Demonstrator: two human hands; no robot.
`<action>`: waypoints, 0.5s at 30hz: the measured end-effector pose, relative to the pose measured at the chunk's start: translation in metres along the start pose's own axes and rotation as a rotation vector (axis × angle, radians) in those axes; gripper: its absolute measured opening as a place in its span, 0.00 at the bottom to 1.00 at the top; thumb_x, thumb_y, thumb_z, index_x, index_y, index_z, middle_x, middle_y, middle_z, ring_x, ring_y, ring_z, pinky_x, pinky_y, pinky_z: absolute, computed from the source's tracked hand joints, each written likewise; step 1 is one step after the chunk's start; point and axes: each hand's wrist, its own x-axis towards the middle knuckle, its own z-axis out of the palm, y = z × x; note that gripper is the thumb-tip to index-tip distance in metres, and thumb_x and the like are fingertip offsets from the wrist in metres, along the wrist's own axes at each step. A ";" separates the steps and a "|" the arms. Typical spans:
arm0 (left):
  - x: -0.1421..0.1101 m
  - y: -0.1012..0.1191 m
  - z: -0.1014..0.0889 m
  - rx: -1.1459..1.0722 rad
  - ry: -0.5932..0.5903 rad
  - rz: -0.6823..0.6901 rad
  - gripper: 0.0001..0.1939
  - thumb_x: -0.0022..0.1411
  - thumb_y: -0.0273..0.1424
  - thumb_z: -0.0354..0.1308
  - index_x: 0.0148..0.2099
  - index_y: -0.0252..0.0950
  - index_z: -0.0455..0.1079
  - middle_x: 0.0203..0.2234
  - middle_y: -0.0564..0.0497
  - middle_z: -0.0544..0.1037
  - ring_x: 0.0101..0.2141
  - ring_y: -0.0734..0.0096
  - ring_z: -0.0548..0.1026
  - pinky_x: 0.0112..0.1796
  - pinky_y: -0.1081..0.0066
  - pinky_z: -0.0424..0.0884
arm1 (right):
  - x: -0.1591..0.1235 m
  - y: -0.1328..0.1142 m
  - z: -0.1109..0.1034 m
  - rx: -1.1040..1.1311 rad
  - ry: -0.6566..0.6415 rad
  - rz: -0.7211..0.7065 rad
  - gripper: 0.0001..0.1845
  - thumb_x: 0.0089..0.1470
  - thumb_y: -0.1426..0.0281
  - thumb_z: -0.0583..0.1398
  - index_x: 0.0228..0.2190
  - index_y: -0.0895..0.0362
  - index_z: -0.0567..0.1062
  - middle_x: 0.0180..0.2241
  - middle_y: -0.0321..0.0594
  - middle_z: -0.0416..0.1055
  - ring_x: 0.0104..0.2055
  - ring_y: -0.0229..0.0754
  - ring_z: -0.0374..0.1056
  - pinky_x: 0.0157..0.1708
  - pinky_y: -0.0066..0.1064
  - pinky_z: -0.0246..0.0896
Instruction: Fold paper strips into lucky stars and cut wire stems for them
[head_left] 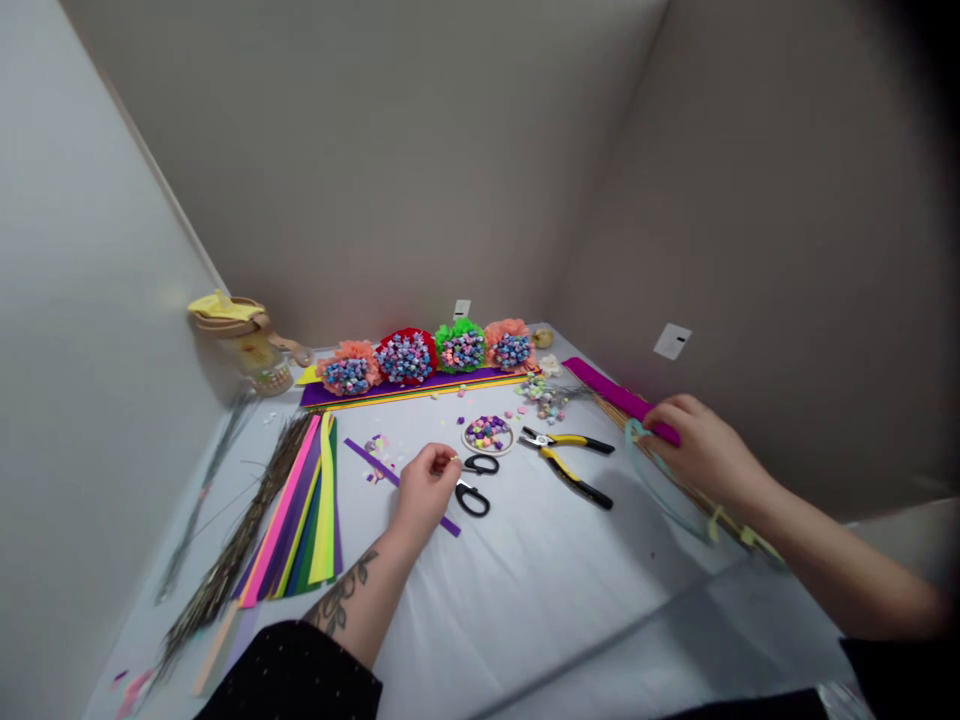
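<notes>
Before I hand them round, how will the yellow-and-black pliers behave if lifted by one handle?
The pliers should feel stiff and perhaps heavy for their size, given their metal head. Their handles are spread apart, so the free one may swing at the pivot. Lying flat, they seem unlikely to roll.

At the far left of the white-covered counter (487, 590), a tan-rimmed container (244, 325), topped with yellow material (214, 303), stands near a clear vessel (274, 376). A yellowish round object (542, 338) sits at the far right corner. Pale rectangular plates mark the grey back wall (375, 150) and right wall (757, 230), each with a small dark patch.
</notes>
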 end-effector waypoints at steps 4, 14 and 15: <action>0.000 0.000 0.000 0.007 -0.011 -0.006 0.05 0.52 0.32 0.56 0.32 0.36 0.69 0.24 0.54 0.73 0.27 0.72 0.70 0.31 0.74 0.65 | 0.037 -0.013 0.000 0.083 0.094 -0.110 0.10 0.50 0.68 0.55 0.24 0.55 0.74 0.31 0.43 0.73 0.35 0.47 0.67 0.39 0.37 0.61; 0.001 0.002 0.000 -0.014 -0.030 -0.025 0.06 0.53 0.33 0.56 0.32 0.36 0.69 0.24 0.54 0.73 0.27 0.72 0.69 0.31 0.74 0.65 | 0.100 -0.089 0.039 0.254 -0.263 -0.328 0.14 0.53 0.66 0.54 0.24 0.59 0.76 0.33 0.48 0.74 0.38 0.45 0.69 0.41 0.34 0.61; 0.001 0.002 0.000 -0.023 -0.033 -0.026 0.06 0.53 0.33 0.56 0.32 0.36 0.69 0.24 0.54 0.73 0.27 0.72 0.70 0.31 0.74 0.65 | 0.096 -0.107 0.030 0.309 -0.203 -0.331 0.13 0.52 0.67 0.54 0.25 0.59 0.75 0.34 0.49 0.73 0.38 0.45 0.68 0.41 0.35 0.62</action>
